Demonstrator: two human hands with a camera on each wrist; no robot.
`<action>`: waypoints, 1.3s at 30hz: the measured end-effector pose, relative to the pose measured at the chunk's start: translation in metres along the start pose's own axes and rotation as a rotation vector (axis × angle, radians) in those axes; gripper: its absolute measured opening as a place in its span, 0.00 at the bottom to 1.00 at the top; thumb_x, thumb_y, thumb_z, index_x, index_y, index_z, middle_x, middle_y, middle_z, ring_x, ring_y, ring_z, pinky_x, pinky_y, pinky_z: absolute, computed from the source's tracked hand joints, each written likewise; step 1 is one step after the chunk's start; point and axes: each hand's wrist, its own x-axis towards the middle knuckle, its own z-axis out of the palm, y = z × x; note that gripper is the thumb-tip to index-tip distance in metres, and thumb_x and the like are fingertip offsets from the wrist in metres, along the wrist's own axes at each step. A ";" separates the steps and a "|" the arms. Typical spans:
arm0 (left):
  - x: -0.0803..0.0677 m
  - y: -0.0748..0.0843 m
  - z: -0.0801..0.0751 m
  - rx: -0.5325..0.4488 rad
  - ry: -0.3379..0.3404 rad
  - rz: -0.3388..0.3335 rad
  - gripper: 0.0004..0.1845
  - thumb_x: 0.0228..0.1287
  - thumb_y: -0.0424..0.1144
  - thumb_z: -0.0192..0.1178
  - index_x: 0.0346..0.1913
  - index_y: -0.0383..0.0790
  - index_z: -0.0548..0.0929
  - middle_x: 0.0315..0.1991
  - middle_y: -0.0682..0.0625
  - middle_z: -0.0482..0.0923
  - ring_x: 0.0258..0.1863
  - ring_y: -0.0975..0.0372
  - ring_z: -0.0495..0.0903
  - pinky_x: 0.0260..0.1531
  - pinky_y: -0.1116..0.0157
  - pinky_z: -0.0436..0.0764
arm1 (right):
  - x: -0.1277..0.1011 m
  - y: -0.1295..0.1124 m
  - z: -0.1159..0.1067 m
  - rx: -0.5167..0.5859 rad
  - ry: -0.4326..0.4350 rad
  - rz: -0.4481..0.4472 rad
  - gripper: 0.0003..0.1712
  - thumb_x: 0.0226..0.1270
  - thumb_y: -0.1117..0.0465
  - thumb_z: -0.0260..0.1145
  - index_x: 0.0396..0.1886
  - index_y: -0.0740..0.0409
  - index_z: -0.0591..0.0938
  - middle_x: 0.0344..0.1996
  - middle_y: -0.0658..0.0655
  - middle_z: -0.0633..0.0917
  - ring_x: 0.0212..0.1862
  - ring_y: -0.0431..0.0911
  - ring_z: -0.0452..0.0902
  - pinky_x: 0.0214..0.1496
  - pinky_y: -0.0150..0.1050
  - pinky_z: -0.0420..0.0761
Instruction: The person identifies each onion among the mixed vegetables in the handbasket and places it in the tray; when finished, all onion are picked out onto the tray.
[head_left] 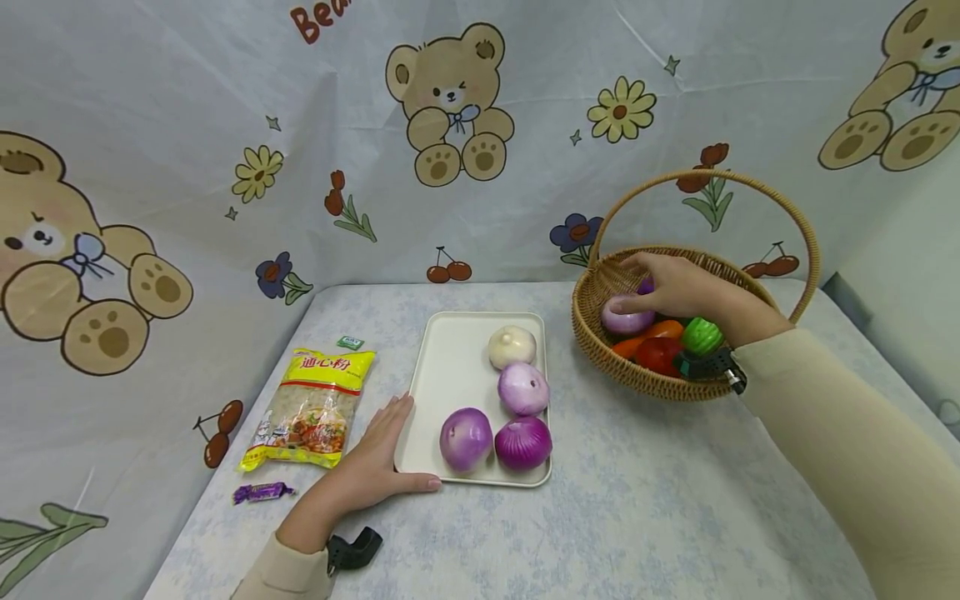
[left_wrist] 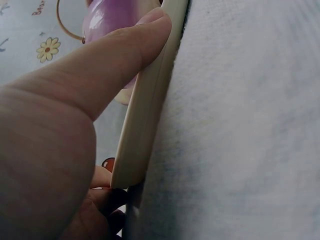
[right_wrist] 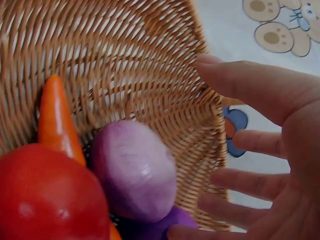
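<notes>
Right hand [head_left: 678, 287] over a pale purple onion [head_left: 626, 317] in the wicker basket [head_left: 600, 350]; left hand [head_left: 375, 467] steadying the cream tray [head_left: 450, 375].

Fingers [right_wrist: 250, 82] of the right hand spread and relaxed above the onion, seemingly not closed on it, though contact hard to judge. Beside that onion in the basket, at the far right of the desk [head_left: 660, 517]: orange carrot [right_wrist: 55, 117], red tomato [right_wrist: 47, 195], green piece [head_left: 702, 335]. Left hand flat at the tray's near left corner, thumb [left_wrist: 125, 55] pressed on the rim, fingers straight. On the tray: white onion [head_left: 512, 346], three purple onions [head_left: 522, 388]. Left of tray: yellow pasta packet [head_left: 315, 408], small purple candy [head_left: 262, 492].
</notes>
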 end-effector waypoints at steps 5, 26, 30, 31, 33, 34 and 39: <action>0.000 0.000 0.000 -0.005 -0.001 -0.002 0.75 0.47 0.74 0.76 0.86 0.37 0.45 0.85 0.41 0.40 0.83 0.48 0.36 0.78 0.44 0.41 | 0.003 0.009 0.007 0.010 -0.030 -0.009 0.48 0.65 0.44 0.79 0.73 0.68 0.72 0.61 0.74 0.79 0.63 0.68 0.74 0.63 0.66 0.75; 0.000 -0.002 0.000 0.002 0.007 0.003 0.75 0.47 0.74 0.76 0.86 0.37 0.45 0.85 0.40 0.41 0.83 0.48 0.36 0.78 0.44 0.41 | 0.014 0.016 0.026 -0.046 0.010 -0.040 0.33 0.56 0.62 0.84 0.59 0.68 0.81 0.53 0.67 0.83 0.54 0.62 0.76 0.58 0.61 0.78; 0.000 -0.002 0.001 0.002 0.001 -0.009 0.75 0.47 0.74 0.76 0.86 0.37 0.45 0.85 0.41 0.41 0.83 0.48 0.36 0.78 0.44 0.41 | 0.011 0.016 0.022 -0.053 0.020 -0.054 0.32 0.57 0.61 0.84 0.60 0.67 0.82 0.54 0.67 0.83 0.54 0.61 0.77 0.57 0.61 0.79; 0.000 -0.002 0.002 0.003 0.000 -0.013 0.75 0.47 0.73 0.76 0.86 0.37 0.45 0.85 0.41 0.41 0.83 0.48 0.37 0.78 0.45 0.42 | 0.010 0.016 0.020 -0.057 0.027 -0.062 0.32 0.58 0.61 0.84 0.60 0.67 0.82 0.54 0.67 0.83 0.54 0.61 0.77 0.57 0.61 0.80; 0.001 -0.002 0.002 0.007 -0.001 -0.012 0.75 0.47 0.74 0.76 0.86 0.37 0.45 0.85 0.41 0.41 0.83 0.49 0.37 0.78 0.45 0.42 | 0.007 0.012 0.015 -0.060 0.044 -0.074 0.32 0.58 0.61 0.83 0.60 0.66 0.82 0.54 0.66 0.83 0.54 0.61 0.78 0.57 0.61 0.80; 0.001 -0.002 0.002 0.010 0.000 -0.012 0.75 0.47 0.74 0.76 0.86 0.37 0.45 0.85 0.41 0.41 0.83 0.49 0.37 0.78 0.45 0.42 | 0.005 0.009 0.012 -0.059 0.052 -0.081 0.32 0.59 0.60 0.83 0.60 0.66 0.82 0.54 0.66 0.83 0.54 0.60 0.78 0.57 0.61 0.80; 0.001 -0.001 0.000 0.012 0.002 -0.012 0.75 0.47 0.74 0.76 0.86 0.38 0.45 0.85 0.42 0.41 0.83 0.49 0.36 0.78 0.45 0.41 | -0.003 -0.009 -0.003 -0.060 0.079 -0.117 0.31 0.61 0.60 0.82 0.61 0.64 0.82 0.55 0.64 0.83 0.53 0.58 0.78 0.57 0.60 0.81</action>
